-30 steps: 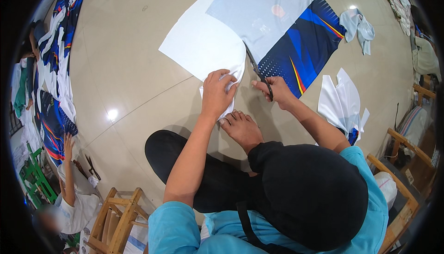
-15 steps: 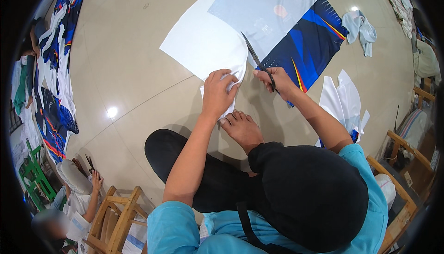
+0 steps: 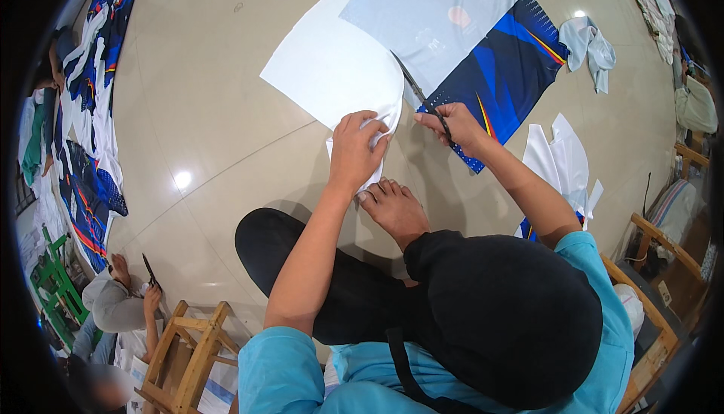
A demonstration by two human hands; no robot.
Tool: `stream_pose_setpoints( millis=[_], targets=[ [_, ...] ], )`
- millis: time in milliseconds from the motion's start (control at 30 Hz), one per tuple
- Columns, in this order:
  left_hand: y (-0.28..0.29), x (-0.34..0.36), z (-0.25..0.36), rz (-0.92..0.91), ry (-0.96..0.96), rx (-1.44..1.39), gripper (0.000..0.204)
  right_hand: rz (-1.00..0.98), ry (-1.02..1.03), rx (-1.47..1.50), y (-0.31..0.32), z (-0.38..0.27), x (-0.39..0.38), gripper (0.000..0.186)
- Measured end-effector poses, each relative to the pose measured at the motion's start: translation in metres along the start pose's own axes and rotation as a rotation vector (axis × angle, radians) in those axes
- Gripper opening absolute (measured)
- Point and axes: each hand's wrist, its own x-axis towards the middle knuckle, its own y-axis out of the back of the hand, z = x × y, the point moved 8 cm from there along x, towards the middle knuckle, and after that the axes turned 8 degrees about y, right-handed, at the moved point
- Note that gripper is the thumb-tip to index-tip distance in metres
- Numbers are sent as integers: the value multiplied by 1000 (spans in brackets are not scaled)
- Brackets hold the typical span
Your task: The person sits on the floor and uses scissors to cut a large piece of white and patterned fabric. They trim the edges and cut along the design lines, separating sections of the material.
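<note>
Spread on the tiled floor is a large piece of fabric, its white part [image 3: 324, 67] on the left and a blue printed part [image 3: 505, 67] on the right. My right hand [image 3: 451, 126] grips black-handled scissors [image 3: 411, 81], whose blades lie along the curved edge between the white cloth and the printed piece. With bunched fingers, my left hand [image 3: 360, 150] pinches the white cloth's near edge, just above my bare foot [image 3: 396, 210]. The tips of that hand's fingers are partly hidden in the folds.
White fabric scraps [image 3: 556, 157] lie right of my right forearm, and a pale crumpled cloth [image 3: 592, 50] lies farther off. At the left, printed fabric [image 3: 90, 195] is heaped. A person with scissors [image 3: 151, 271] sits near a wooden stool [image 3: 192, 338]. Wooden frames [image 3: 656, 338] stand at right.
My scissors have shifted very slightly while both hands keep their grips. The person at the lower left has leaned and lifted their scissors upright.
</note>
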Motion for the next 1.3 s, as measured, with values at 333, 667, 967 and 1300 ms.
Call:
stream_pose_setpoints(
  millis=[333,667,967,1300],
  targets=[
    [0,0,0,0,0,-13,17,-26,11,-121,14,-2,7,48],
    [-2,0,-1,-2,0,-10,15,-27,7,-95,17,-20,18,53],
    [-1,-1,-2,-6,13,-13,16,-50,13,-106,15,-29,28,52],
    [-3,0,0,-4,7,2,16,-84,13,-156,20,-28,36,50]
  ],
)
